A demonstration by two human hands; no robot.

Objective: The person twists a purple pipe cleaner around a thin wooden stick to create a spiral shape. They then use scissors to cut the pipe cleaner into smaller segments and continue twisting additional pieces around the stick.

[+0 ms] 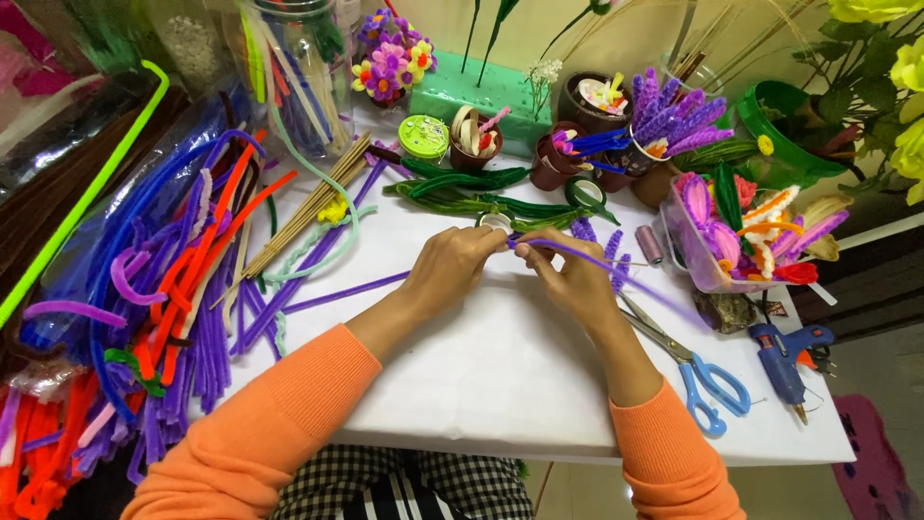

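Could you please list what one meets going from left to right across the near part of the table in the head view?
Heap of purple, orange and blue pipe cleaners → left hand → right hand, both on a purple pipe cleaner → blue-handled scissors → blue glue gun.

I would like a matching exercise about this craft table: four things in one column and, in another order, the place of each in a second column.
Things:
1. purple pipe cleaner
2. scissors with blue handles
3. blue glue gun
4. green foam block

Places:
A. at the back of the white table, with stems stuck in it
B. between the left hand and the right hand
C. near the table's right edge, to the right of the scissors
D. flat on the table, just right of the right forearm

Pairs: 1-B, 2-D, 3-C, 4-A
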